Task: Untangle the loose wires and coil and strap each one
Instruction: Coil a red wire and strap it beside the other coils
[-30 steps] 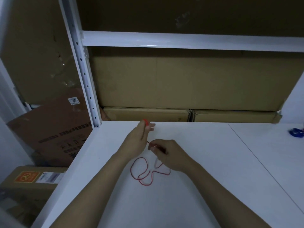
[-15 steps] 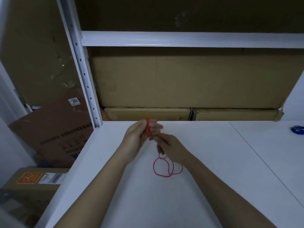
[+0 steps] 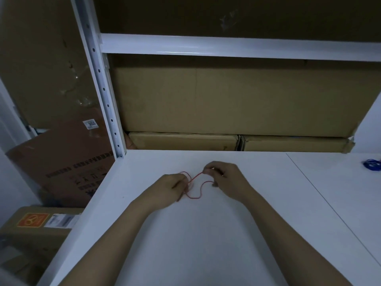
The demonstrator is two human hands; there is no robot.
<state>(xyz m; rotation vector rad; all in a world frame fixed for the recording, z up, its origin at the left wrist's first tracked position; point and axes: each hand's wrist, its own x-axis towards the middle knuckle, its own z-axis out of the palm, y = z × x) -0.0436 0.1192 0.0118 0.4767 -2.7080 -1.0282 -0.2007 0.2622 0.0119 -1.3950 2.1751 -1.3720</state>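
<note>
Thin red wire (image 3: 194, 187) is held between two hands over the white tabletop (image 3: 206, 234).

One red wire is pinched at its left loops by the curled fingers of the left hand (image 3: 167, 187), and its right end is pinched by the right hand (image 3: 225, 179); the slack sags between them. One blue wire bundle (image 3: 372, 165) is seen at the far right edge, well apart. Three cardboard boxes (image 3: 226, 100) are stacked behind.
</note>
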